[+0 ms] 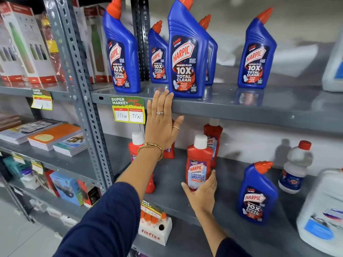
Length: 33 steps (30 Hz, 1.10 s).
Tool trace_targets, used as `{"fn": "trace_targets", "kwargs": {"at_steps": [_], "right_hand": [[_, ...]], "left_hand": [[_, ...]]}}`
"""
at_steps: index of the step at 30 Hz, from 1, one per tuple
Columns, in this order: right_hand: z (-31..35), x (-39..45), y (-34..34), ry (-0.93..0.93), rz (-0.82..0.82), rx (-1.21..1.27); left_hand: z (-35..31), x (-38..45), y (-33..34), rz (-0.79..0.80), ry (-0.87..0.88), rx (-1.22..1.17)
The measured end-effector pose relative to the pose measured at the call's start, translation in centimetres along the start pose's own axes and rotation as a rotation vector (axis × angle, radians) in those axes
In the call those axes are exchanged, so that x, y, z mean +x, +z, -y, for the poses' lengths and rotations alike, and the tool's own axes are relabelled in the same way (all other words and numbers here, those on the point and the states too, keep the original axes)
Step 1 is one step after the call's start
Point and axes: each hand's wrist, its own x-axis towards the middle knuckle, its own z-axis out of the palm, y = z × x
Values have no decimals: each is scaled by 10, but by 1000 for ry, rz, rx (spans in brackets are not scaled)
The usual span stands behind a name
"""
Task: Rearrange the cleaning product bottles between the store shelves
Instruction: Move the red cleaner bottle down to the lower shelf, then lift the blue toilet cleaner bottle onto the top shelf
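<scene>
While the red plastic Harpic bathroom-cleaner bottle with the white cap is clasped low on its body by the right hand, the step in hand is judged to be a lift off, or a setting down on, the grey metal lower shelf; which of the two cannot be told. The grip of that hand is clamped round the bottle's base, thumb at the left and fingers at the right. The left hand is held flat and open, its fingers spread apart, with the fingertips against the front lip of the grey metal upper shelf, nothing being held.

In the one head view, the held bottle stands upright near the front of the lower shelf, with further red bottles just behind and to the left. A tall blue Harpic bottle with an orange spout stands at the near edge of the upper shelf, just above the left fingertips. If the red bottle is to be raised, it must be brought out forward past the upper shelf's lip. Open room is seen on the upper shelf between that tall bottle and the blue bottle far to the right.
</scene>
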Motion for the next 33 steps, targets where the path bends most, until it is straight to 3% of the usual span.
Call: {"fn": "trace_targets", "kwargs": {"at_steps": [6, 11, 15, 22, 33], "right_hand": [[-14, -13, -36, -93, -191, -49], [-27, -19, -68, 37, -354, -105], [-41, -13, -90, 209, -423, -59], [-50, 9, -107, 398, -397, 25], [-49, 5, -107, 360, -417, 132]], "left_hand": [[-17, -1, -19, 92, -58, -74], [-39, 2, -22, 53, -210, -229], [-70, 3, -16, 76, -56, -165], [-109, 9, 10, -1, -114, -141], [-104, 5, 20, -74, -71, -72]]}}
